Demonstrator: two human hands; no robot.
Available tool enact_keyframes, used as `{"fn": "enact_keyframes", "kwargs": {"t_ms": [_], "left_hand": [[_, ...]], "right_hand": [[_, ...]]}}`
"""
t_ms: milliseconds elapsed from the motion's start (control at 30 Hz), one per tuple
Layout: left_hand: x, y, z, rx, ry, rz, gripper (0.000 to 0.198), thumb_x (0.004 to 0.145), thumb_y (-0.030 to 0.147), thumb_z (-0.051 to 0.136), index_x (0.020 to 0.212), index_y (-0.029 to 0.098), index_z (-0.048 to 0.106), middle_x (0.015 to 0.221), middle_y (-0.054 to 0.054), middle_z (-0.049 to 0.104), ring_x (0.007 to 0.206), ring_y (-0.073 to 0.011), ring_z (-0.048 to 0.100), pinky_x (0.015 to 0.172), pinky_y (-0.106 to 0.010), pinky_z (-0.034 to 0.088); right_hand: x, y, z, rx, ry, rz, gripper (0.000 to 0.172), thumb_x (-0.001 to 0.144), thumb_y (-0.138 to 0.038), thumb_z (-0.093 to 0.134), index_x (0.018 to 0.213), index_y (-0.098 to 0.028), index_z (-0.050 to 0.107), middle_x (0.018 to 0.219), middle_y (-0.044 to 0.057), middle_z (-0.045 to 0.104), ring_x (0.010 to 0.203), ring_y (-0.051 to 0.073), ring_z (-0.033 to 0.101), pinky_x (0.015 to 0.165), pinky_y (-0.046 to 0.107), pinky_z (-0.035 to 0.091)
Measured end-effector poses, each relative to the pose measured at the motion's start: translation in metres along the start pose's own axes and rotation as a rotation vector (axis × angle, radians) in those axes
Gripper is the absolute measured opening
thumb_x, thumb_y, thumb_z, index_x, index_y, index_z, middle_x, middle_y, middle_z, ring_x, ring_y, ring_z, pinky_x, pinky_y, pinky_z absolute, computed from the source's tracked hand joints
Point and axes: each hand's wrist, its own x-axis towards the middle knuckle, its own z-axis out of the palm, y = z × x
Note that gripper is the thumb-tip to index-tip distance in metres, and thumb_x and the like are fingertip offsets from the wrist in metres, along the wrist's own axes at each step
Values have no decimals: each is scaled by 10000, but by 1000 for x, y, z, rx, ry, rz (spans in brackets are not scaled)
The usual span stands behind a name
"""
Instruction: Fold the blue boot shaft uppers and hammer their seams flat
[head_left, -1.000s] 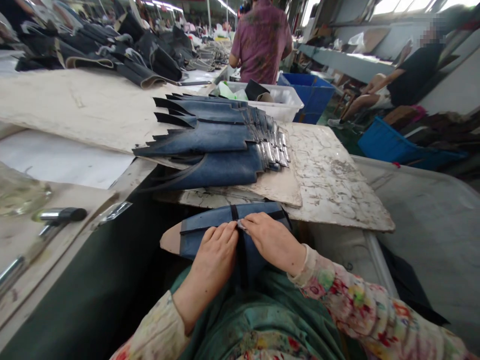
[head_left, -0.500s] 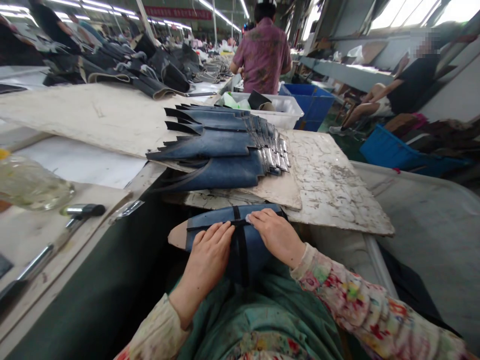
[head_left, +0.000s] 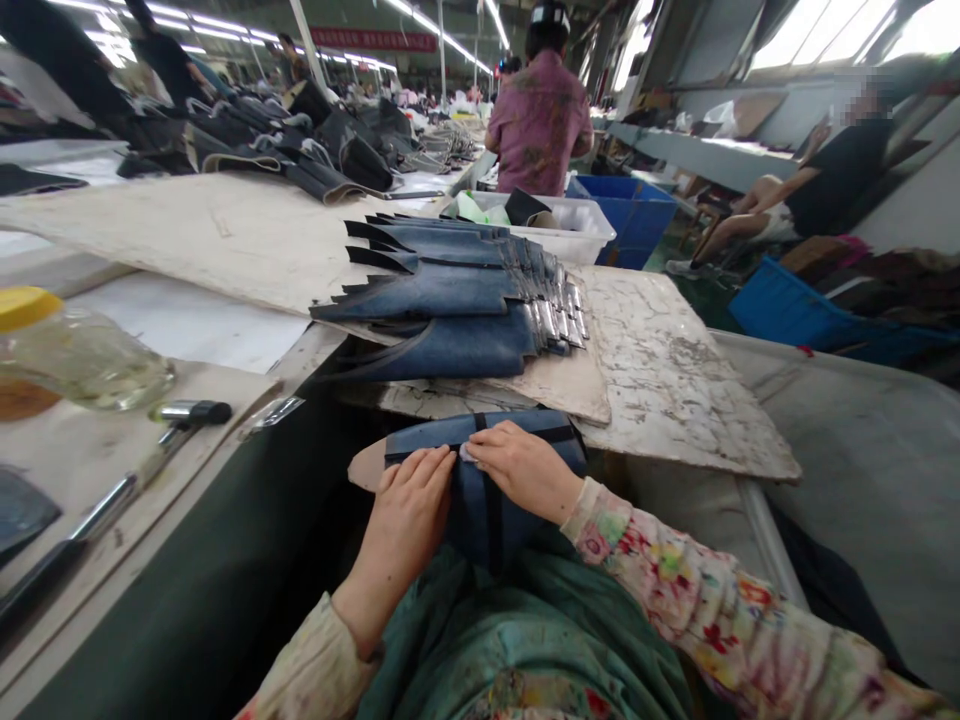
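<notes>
A dark blue leather piece [head_left: 480,500] crossed by a black strap lies over my lap at the table's edge. My left hand [head_left: 409,510] rests flat on its left part, fingers stretched out together. My right hand [head_left: 525,468] lies on the right part, fingertips pressing along the top edge close to the strap. A fanned stack of similar blue leather pieces [head_left: 450,300] with metal buckles [head_left: 559,310] sits just beyond on a cracked white board [head_left: 675,390].
A hammer [head_left: 142,465] and a jar with a yellow lid [head_left: 67,350] lie at the left on the bench. A white bin [head_left: 577,225] and blue crates [head_left: 637,210] stand behind. A person in a purple shirt [head_left: 540,120] works ahead; another sits at the right.
My hands have slid a little to the left along the leather piece's top edge. The view has tilted, bringing the yellow-lidded jar into sight.
</notes>
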Motion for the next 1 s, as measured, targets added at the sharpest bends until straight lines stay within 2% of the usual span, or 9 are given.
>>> {"fn": "enact_keyframes", "kwargs": {"t_ms": [100,333,567,767,867,1000], "left_hand": [[-3,-5,-1,9,6,8,338,871,156,426,1180,177,564,1206,-64,626,1075,-231,560,840,-362,397],[-14,-24,-7,65,2,-27,340,860,158,445,1182,164,554,1187,-65,634,1058,-231,562,830,-356,378],[-34,-45,-15,88,10,-141,326,874,177,419,1168,190,559,1161,-61,646,1012,-225,581,811,-367,372],[-44,-50,-16,118,23,-253,308,884,232,419,1136,177,589,1149,-76,644,1027,-242,561,836,-373,396],[-48,-60,-30,74,22,-261,298,901,269,387,1080,189,611,1131,-67,646,1022,-219,564,842,-344,420],[-75,-92,-71,170,134,-407,348,891,336,381,1112,153,579,1127,-106,622,1025,-237,562,923,-371,407]], "right_hand": [[8,-2,8,-1,-18,-21,269,920,-175,418,1099,-161,618,1101,86,621,1009,185,506,921,328,428],[31,-15,12,-10,-70,-49,259,919,-174,417,1094,-172,606,1128,64,610,1013,188,491,899,310,441],[59,-35,23,-22,-87,-131,242,922,-175,413,1088,-160,589,1065,78,610,966,192,489,835,306,456],[74,-49,30,-27,-91,-152,241,917,-159,419,1097,-148,578,1062,89,595,972,191,476,782,297,472],[68,-48,30,-43,-79,-158,257,918,-153,414,1118,-141,576,1100,89,593,991,194,474,807,304,474],[48,-37,25,-72,-63,-171,271,906,-154,449,1144,-160,578,1140,74,598,990,192,491,847,309,470]]}}
